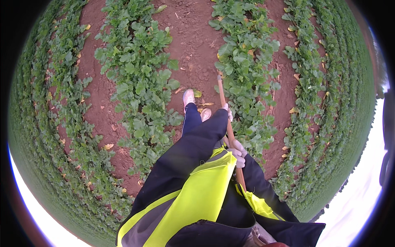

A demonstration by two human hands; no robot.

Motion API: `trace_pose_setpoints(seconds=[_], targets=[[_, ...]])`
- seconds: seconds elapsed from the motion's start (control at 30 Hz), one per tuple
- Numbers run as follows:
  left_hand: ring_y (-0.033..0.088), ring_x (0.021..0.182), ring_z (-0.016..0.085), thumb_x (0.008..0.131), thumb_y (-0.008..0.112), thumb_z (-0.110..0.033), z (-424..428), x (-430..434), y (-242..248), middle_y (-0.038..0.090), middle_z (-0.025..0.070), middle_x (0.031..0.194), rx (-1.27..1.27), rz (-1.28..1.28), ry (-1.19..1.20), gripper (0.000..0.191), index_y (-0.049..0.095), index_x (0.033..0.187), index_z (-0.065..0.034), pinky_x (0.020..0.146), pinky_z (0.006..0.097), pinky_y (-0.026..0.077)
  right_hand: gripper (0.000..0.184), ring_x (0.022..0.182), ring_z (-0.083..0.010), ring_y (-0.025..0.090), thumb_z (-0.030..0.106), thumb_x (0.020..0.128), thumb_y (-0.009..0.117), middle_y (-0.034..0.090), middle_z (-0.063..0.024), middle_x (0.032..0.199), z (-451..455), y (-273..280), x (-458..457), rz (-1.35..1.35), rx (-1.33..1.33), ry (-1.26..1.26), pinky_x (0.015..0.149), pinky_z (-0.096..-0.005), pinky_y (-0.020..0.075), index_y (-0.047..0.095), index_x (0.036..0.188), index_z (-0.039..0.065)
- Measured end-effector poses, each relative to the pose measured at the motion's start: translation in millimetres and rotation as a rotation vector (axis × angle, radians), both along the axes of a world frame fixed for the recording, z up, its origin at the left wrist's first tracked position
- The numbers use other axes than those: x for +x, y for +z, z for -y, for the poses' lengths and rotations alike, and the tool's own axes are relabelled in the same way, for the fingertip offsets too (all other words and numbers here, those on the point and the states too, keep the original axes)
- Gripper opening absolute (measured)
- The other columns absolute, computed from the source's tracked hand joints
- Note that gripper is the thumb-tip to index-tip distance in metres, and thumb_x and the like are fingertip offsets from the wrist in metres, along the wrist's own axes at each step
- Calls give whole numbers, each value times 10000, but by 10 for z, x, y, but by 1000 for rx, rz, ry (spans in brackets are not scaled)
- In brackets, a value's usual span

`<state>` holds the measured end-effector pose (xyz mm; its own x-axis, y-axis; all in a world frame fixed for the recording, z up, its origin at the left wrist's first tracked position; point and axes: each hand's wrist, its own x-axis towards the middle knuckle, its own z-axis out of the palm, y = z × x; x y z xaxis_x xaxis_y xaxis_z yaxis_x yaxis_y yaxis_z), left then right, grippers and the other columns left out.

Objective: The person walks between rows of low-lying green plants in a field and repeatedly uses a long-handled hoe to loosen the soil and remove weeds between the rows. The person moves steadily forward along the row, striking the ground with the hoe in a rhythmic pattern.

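A long wooden tool handle (222,92) slants from beside my body out to the edge of the crop row on my right. Its far end has a small grey tip by the leaves; whether a blade sits there, hidden, I cannot tell. Farther along the shaft, my left hand (229,112), in a pale glove, grips it, mostly covered by the dark sleeve (197,139) that crosses my front. My right hand (238,153), gloved too, is wrapped around the handle closer to my body. The handle's near end passes down by my yellow high-visibility vest (206,191).
Leafy green crop rows flank me, one on the left (139,77) and one on the right (247,61). My shoes (189,97) are on the brown soil furrow (194,46) between them. Yellowed leaves (197,93) lie on the ground. More rows curve away on both sides.
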<state>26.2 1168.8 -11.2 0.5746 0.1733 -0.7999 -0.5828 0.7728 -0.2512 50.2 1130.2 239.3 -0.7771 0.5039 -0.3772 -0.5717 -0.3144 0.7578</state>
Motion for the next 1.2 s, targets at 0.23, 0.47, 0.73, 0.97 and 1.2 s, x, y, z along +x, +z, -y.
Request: trace_pose_setpoints(seconds=[0.23,0.47,0.73,0.97,1.2], targets=[[441,359,237,845,287,-462,185,-634,-686,411,63,481,35,50,117,427,409,636,-110,338,370,374,246,447,-91,361,241,886,343,360,-10,561,-101,89,-10,-5,-7,8,396,-206,366,404,813,14],[396,354,185,829,435,-373,-186,-104,77,424,42,536,-32,-3,142,298,399,730,-95,331,318,350,251,442,-97,360,241,890,329,373,-16,597,13,316,169,178,-58,40,384,-213,356,385,935,1],[385,365,187,852,373,-380,279,49,72,357,26,457,72,-57,3,286,402,700,-140,337,316,324,192,447,-91,337,191,888,341,348,-6,592,126,207,276,123,-195,-76,405,-206,335,400,955,21],[389,329,210,851,370,-385,-138,-634,-270,410,45,466,136,-287,173,324,405,674,-116,320,327,358,354,459,-87,351,221,893,329,348,-7,600,4,-231,83,81,-52,9,410,-188,335,315,1171,2],[410,397,196,864,350,-344,-315,-901,140,416,48,516,175,-471,65,311,400,689,-92,382,314,372,315,475,-44,326,196,890,350,345,-3,674,-179,5,19,234,202,154,410,-167,337,335,1133,-4]])
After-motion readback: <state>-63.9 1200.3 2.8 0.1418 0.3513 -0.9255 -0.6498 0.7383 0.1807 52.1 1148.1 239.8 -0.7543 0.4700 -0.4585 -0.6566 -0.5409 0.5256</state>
